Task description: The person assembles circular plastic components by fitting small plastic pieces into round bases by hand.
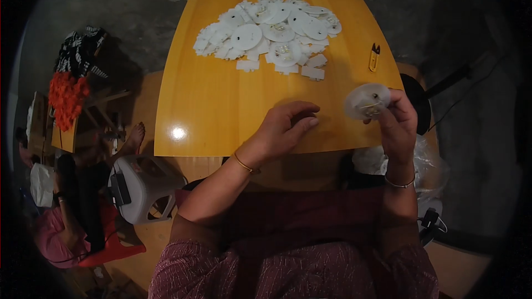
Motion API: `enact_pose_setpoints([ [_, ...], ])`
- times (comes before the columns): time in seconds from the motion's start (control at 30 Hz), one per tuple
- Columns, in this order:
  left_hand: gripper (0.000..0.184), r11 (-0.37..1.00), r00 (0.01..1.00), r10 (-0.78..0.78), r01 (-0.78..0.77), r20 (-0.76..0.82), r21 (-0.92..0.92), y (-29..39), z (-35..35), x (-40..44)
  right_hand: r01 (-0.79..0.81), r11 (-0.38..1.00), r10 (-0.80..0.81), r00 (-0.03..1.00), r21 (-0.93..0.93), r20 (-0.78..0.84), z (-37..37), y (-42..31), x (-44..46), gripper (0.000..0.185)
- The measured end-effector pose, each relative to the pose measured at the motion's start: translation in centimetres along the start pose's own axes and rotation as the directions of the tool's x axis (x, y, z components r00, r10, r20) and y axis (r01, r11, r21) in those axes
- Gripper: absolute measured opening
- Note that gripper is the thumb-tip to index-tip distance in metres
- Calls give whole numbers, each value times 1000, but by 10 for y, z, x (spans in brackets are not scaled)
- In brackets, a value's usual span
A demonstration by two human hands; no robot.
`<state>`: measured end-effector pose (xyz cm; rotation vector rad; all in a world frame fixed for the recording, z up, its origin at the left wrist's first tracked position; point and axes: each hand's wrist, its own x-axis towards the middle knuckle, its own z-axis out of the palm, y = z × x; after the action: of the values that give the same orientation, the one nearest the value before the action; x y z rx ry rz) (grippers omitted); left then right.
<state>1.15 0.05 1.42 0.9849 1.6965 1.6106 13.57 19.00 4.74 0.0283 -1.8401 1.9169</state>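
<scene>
Over the right front part of the table my right hand (398, 124) grips a round white translucent disc (363, 98) by its edge. A small dark spot and a thin gold-coloured piece show on the disc. My left hand (288, 127) hovers above the table's front edge, thumb and forefinger apart with a gap between them and nothing visible in it. Beyond both hands lies a heap of similar white discs (246, 37) and small white cards (247, 65), several discs bearing gold-coloured bits. Yellow thread snips (373, 60) rest on the table to the right, tips pointing away.
The yellow wooden table (221, 116) spans the middle. On the left, a grey plastic stool (144, 188) stands near another person's bare foot (134, 137), with a bright orange pile (67, 97) behind. Clear plastic wrapping (426, 160) lies below the table's right side.
</scene>
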Motion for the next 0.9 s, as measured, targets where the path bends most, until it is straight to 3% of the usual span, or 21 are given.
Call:
enact_pose_setpoints([
  [0.07,24,984,989,-147,146,6,-98,-6,-3,3,19,994,-8,994,111,-105,-29,-14,-19,21],
  [0.1,24,983,989,-146,149,37,-109,-10,-4,2,-4,992,22,991,129,-133,-48,-19,-35,21],
  [0.17,25,942,987,-153,131,-46,-309,-18,-8,2,-39,991,66,975,130,-213,-90,-15,-77,23],
  [0.2,25,940,987,-158,145,-17,-307,-20,-7,1,-106,977,152,956,184,-252,-114,-12,-100,23],
  [0.27,24,969,997,-48,30,-68,-244,-24,-4,-2,-204,940,289,903,273,-320,-149,-2,-149,23],
  [0.33,24,985,997,-12,-1,-75,-172,-27,-1,-3,-228,896,387,820,380,-421,-169,15,-192,22],
  [0.37,23,994,994,26,-37,-104,-100,-27,2,-3,-277,855,488,717,439,-498,-188,33,-217,18],
  [0.4,23,994,995,30,-40,-100,-99,-26,5,-2,-272,857,484,717,438,-501,-200,48,-234,18],
  [0.47,22,999,992,18,-22,-122,-31,-24,5,-2,-415,760,649,470,499,-598,-221,85,-262,14],
  [0.53,22,1000,989,7,-8,-145,-7,-27,6,-1,-497,656,753,387,568,-532,-271,145,-310,13],
  [0.6,20,1000,988,18,-14,-151,26,-30,6,-1,-623,564,814,305,543,-495,-279,152,-311,14],
  [0.67,20,998,985,11,0,-174,63,-27,6,0,-603,592,806,425,535,-412,-288,157,-316,18],
  [0.73,20,996,986,-5,20,-165,88,-22,7,2,-802,555,558,160,223,-814,-315,161,-350,24],
  [0.77,20,996,984,-1,17,-178,90,-22,8,3,-955,295,511,186,-32,-840,-311,154,-345,24],
  [0.8,20,997,985,1,11,-175,70,-22,8,3,-962,-19,465,232,-272,-854,-304,142,-338,24],
  [0.83,19,999,985,2,7,-175,47,-24,9,2,-966,-73,346,209,-248,-915,-297,135,-328,18],
  [0.87,19,999,981,0,8,-194,41,-25,9,1,-960,-79,347,225,-267,-911,-291,124,-318,18],
  [0.9,20,993,980,48,-27,-192,113,-25,8,1,-940,300,282,252,-164,-926,-285,115,-303,16],
])
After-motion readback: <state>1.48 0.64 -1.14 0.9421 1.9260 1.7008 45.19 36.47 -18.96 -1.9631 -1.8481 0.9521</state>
